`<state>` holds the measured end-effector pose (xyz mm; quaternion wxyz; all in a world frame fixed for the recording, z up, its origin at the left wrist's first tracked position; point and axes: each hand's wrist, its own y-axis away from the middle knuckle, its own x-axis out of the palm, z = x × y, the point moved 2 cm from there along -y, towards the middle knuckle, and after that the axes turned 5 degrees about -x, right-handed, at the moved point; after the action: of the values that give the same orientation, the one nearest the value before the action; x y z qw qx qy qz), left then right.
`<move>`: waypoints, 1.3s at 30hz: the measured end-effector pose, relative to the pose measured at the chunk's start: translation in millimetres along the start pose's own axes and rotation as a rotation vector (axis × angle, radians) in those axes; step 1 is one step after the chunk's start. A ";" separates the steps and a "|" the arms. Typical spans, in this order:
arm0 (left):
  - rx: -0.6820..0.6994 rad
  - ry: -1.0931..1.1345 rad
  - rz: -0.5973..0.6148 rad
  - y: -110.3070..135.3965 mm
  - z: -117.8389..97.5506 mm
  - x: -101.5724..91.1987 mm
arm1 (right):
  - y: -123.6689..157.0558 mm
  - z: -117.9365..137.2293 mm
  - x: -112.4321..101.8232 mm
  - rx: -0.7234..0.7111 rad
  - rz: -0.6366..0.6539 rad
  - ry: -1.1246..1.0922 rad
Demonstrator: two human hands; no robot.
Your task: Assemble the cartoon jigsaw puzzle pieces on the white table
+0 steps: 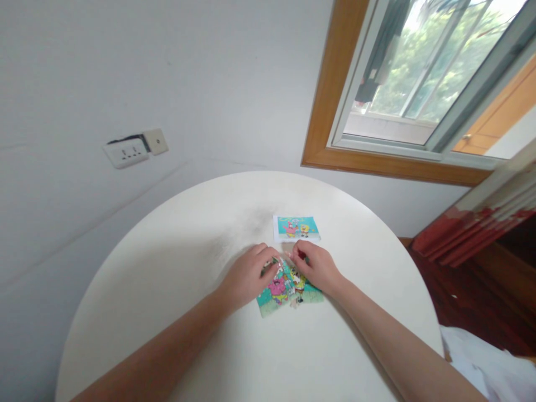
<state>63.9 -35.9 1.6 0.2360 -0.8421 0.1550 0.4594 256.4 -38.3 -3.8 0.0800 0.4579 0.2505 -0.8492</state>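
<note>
A jigsaw puzzle (278, 291) with a pink and a yellow cartoon figure on a turquoise ground lies on the white table. Its left and right parts meet at an angle, with an uneven gap between them. My left hand (247, 276) curls over the puzzle's upper left, thumb and fingers closed on it. At the upper right, my right hand (319, 265) has its thumb and fingertips pinched together around a small puzzle piece, mostly hidden. Just beyond the hands lies a picture card (298, 227) showing the same two figures.
The round white table (167, 268) stands against a white wall with a socket (128, 152). A wood-framed window (397, 164) is at the upper right, beside a red and cream curtain (456, 229). White cloth (481, 357) lies past the table's right edge.
</note>
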 end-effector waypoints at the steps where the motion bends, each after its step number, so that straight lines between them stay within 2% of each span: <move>1: 0.030 -0.012 0.013 1.9 -2.5 -1.1 | 0.6 2.7 -2.4 -0.050 0.035 -0.007; 4: 0.088 -0.079 0.060 9.4 -11.3 -3.2 | 5.0 11.0 -13.6 -0.193 0.165 -0.034; 6: 0.089 -0.127 0.072 14.7 -17.0 -2.4 | 10.4 15.1 -23.1 -0.217 0.243 -0.026; 11: 0.049 -0.193 0.043 22.0 -25.9 7.2 | 24.4 17.5 -39.2 -0.087 0.404 0.122; 15: 0.089 -0.199 0.079 19.1 -26.7 12.1 | 27.2 13.9 -41.0 -0.004 0.485 0.098; 27: 0.142 -0.123 0.073 9.6 -16.6 13.4 | 14.3 10.2 -24.0 -0.080 0.282 -0.146; 35: 0.047 0.172 -0.016 2.2 -5.3 10.7 | 8.1 -1.0 -21.9 0.034 0.133 -0.232; 39: 0.012 0.236 -0.052 0.4 -2.0 7.8 | 6.4 3.2 -25.4 -0.013 0.117 -0.248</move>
<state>69.2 -37.6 -4.1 0.2331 -0.8927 0.1629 0.3498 270.9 -47.7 16.2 0.1625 0.3627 0.2170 -0.8916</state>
